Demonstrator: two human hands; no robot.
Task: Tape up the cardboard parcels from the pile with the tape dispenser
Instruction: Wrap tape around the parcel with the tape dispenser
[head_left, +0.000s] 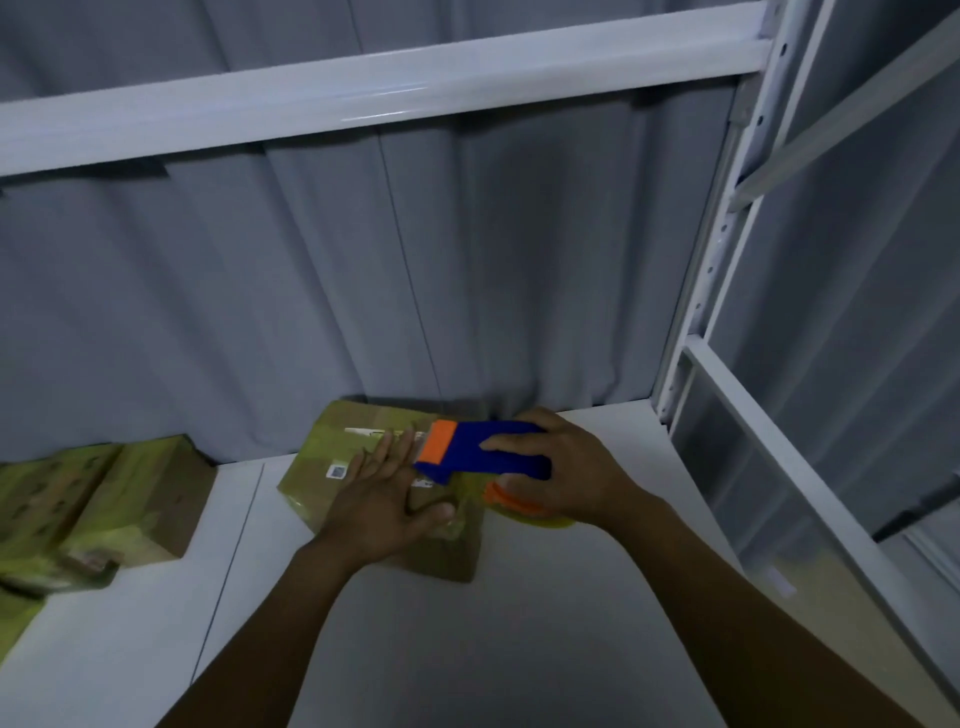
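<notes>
A: Big stuff first?
B: Grey curtain (311, 286) across the back, white shelf (519, 634) under everything, white rack post (724, 218) at far right.

A: Parcels?
B: The pile (104, 504) sits at the left on the shelf, apart from the work spot. My read is that it's the queue, kept out of the tape's path. One parcel (324, 447) lies alone mid-shelf, its far edge right up at the curtain.

A: Hands?
B: Left hand (384, 499) lies flat on the parcel's top, fingers straight and spread, thumb out to the right. It's pressing, not gripping, likely pinning the box so it won't slide as tape is drawn across. Right hand (566, 467) is wrapped round the tape dispenser (483, 447), fingers curled over the blue body. It's at the parcel's right edge, with the orange front end pointing left, just beside the left fingertips.

A: Why so low?
B: My guess is the front end has to meet the cardboard for tape to stick. Can't tell if it's actually touching, too blurred.

A: Roll?
B: Tape roll (519, 514) is under the right palm, with an orange hub and yellowish clear tape. Mostly hidden.

A: Parcel look?
B: Brown cardboard, a flattish box. Glossy yellow-green tape already covers the far part and left corner, and the near side is bare brown. There's a small white label (336, 472) with a square code just left of the left hand. Print is unreadable.
</notes>
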